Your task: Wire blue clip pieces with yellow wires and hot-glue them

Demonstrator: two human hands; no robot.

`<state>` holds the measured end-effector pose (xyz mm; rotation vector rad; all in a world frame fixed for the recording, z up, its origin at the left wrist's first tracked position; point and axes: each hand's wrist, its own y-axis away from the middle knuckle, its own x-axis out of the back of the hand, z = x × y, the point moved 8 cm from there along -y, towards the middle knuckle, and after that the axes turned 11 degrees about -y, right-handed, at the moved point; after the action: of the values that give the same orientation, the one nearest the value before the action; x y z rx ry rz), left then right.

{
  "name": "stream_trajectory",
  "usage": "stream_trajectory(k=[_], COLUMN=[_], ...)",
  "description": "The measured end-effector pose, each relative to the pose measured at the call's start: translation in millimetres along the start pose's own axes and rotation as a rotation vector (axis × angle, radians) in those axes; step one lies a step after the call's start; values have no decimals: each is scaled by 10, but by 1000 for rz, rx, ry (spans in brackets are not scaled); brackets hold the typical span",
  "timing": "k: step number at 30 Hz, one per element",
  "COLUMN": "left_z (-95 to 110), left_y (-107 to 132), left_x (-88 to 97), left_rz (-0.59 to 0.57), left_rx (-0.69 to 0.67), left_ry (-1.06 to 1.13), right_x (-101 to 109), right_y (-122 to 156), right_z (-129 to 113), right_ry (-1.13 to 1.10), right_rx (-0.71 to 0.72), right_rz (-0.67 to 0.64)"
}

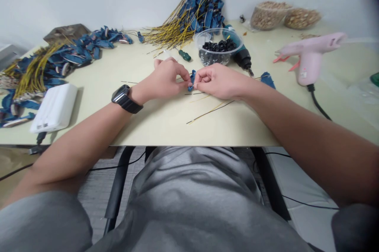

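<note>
Over the middle of the table, a small blue piece [192, 76] is between the fingertips of both hands. My left hand [168, 78], with a black watch on its wrist, has thumb and index finger closed in a pinch at the piece's left side. From the right, my right hand [217, 80] pinches at the same piece with fingers curled. Fingers partly cover the piece, so its details are hidden. Thin black and yellow wires [210, 112] lie on the table just below the hands. Beyond my right wrist sits another blue piece [268, 80].
A clear tub of black parts [217, 49] stands behind the hands, beside a power drill [243, 56] and a green-handled screwdriver [184, 55]. Blue pieces with yellow wires [204, 7] are heaped at the back. A pink glue gun [310, 58] is right; a white power bank [55, 108] left.
</note>
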<state>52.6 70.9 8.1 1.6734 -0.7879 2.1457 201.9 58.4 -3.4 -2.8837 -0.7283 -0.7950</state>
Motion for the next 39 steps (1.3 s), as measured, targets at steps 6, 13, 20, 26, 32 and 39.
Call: stream_trajectory(k=[6, 13, 20, 26, 32, 39], left_z=[-41, -67, -114, -97, -89, -83], left_y=[-30, -80, -124, -128, -125, -126], left_x=[-17, -72, -98, -81, -79, -72], left_rz=[-14, -24, -77, -103, -116, -131], left_rx=[-16, -75, -91, -99, -86, -78], left_ry=[30, 111, 183, 200, 196, 211], right_x=[-3, 0, -4, 2, 5, -32], right_y=[19, 30, 36, 26, 4, 14], right_z=[-31, -27, -2, 23, 69, 217], right_ry=[1, 11, -42, -45, -94, -235], right_rx=[-14, -28, -77, -78, -65, -240], right_rz=[9, 20, 44, 47, 36, 15])
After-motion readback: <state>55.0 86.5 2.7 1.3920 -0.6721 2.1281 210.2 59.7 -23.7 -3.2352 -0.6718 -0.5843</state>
